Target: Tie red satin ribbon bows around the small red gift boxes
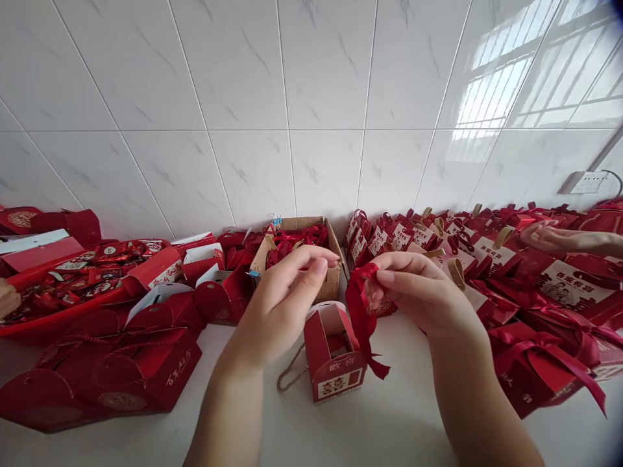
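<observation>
A small red gift box [333, 355] with a rope handle stands open on the white table in front of me. My right hand [418, 292] pinches a red ribbon [363, 318] that hangs down beside the box's right edge. My left hand [287, 295] hovers above the box's left side, fingers curled toward the thumb, and nothing shows in them. A cardboard box [333, 280] filled with red ribbons sits just behind my hands.
Several finished red gift boxes [545, 363] with bows crowd the right side. Flat and half-folded red boxes [121, 363] lie at left beside a red tray [63, 310] of wrapped sweets. Another person's hand [549, 237] reaches in at far right. A tiled wall stands behind.
</observation>
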Demonstrator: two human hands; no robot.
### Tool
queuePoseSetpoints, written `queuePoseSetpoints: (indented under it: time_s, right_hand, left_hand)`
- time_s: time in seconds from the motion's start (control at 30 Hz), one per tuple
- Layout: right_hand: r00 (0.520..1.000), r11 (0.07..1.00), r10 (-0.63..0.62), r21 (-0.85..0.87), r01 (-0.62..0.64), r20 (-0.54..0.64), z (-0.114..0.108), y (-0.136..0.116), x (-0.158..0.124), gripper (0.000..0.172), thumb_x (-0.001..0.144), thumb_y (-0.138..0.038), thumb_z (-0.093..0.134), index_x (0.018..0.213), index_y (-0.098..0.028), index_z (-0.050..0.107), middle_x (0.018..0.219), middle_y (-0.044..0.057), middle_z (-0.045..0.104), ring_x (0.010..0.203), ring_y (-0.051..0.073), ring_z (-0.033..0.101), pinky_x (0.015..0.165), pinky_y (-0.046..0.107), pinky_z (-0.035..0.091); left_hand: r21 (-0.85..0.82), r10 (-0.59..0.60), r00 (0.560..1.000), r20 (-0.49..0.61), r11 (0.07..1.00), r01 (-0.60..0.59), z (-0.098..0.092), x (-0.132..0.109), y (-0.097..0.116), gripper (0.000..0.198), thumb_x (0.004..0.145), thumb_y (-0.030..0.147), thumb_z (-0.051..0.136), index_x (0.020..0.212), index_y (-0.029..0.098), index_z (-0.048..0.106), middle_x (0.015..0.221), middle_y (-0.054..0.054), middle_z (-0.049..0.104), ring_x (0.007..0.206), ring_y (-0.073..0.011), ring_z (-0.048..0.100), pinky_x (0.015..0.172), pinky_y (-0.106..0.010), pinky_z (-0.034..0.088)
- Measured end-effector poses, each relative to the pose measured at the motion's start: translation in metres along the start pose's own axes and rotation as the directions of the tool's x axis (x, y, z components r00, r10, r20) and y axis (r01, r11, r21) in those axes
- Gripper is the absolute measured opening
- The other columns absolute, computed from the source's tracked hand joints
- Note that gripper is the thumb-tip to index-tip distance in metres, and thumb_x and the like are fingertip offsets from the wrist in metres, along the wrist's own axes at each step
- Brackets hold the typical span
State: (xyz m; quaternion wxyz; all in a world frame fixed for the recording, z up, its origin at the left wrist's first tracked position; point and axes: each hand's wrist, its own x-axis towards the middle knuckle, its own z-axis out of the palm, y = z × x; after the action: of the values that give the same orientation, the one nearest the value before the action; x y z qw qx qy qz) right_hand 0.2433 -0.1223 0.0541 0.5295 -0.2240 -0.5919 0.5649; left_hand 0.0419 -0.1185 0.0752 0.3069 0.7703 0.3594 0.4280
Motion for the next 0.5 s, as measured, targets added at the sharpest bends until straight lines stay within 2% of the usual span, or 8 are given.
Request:
queuePoseSetpoints:
  time_s: [0.07,0.13,0.27,0.37,0.43,0.5]
  right_hand:
    - [0.999,1.000,0.018,0.014,-0.019,0.039,0.002,0.002,0.001,0.006,0.078,-0.021,0.066,0.081,-0.017,0.068,0.067,0.001,0.067,0.062,0.011,0.062,0.061,0.023,0.052]
    - [0.997,0.999,0.049,0.003,-0.049,0.067,0.004,0.003,0.001,0.008,0.076,-0.019,0.068,0.084,-0.018,0.068,0.069,0.001,0.069,0.063,0.012,0.065,0.061,0.023,0.053]
    - [0.996,0.998,0.049,-0.049,-0.046,0.069,0.003,0.003,0.001,0.008,0.075,-0.017,0.070,0.082,-0.017,0.066,0.068,0.000,0.068,0.060,0.010,0.063,0.055,0.020,0.051]
    - [0.997,0.996,0.037,-0.086,-0.031,0.065,0.002,0.003,0.000,0.009,0.074,-0.019,0.071,0.082,-0.017,0.066,0.070,0.000,0.066,0.060,0.009,0.061,0.054,0.019,0.049]
    - [0.997,0.993,0.049,-0.109,-0.042,0.062,0.004,0.003,-0.001,0.009,0.077,-0.024,0.068,0.083,-0.016,0.066,0.069,0.000,0.065,0.059,0.009,0.060,0.055,0.019,0.048]
    - [0.994,0.988,0.078,-0.139,-0.066,0.081,0.005,0.003,0.000,0.015,0.082,-0.030,0.063,0.081,-0.015,0.066,0.068,0.001,0.064,0.060,0.009,0.059,0.055,0.019,0.047]
  left_hand:
    - [-0.105,-0.030,0.996,0.082,0.994,0.039,0.009,0.003,-0.001,0.034,0.092,0.046,0.036,0.100,0.021,0.057,0.078,-0.001,0.057,0.078,-0.0162,0.054,0.068,-0.028,0.043]
    - [-0.183,-0.052,0.985,0.167,0.980,0.083,0.016,0.005,-0.001,0.037,0.092,0.048,0.033,0.089,0.019,0.057,0.070,0.000,0.051,0.070,-0.0150,0.051,0.064,-0.027,0.042]
    - [-0.249,-0.083,0.958,0.273,0.956,0.154,0.019,0.006,0.001,0.039,0.090,0.047,0.039,0.065,0.018,0.044,0.058,0.004,0.035,0.055,-0.0093,0.035,0.052,-0.023,0.031]
    - [-0.239,-0.084,0.971,0.222,0.961,0.138,0.014,0.004,0.003,0.037,0.088,0.040,0.048,0.061,0.017,0.038,0.056,0.005,0.027,0.051,-0.0072,0.026,0.048,-0.022,0.023]
    - [-0.196,-0.069,0.983,0.168,0.975,0.102,0.011,0.003,0.004,0.033,0.087,0.034,0.050,0.061,0.017,0.040,0.056,0.005,0.028,0.052,-0.0068,0.025,0.048,-0.022,0.022]
    - [-0.142,-0.053,0.986,0.160,0.987,0.076,0.010,0.001,0.005,0.029,0.087,0.030,0.050,0.063,0.016,0.042,0.057,0.005,0.032,0.053,-0.0068,0.027,0.048,-0.021,0.023]
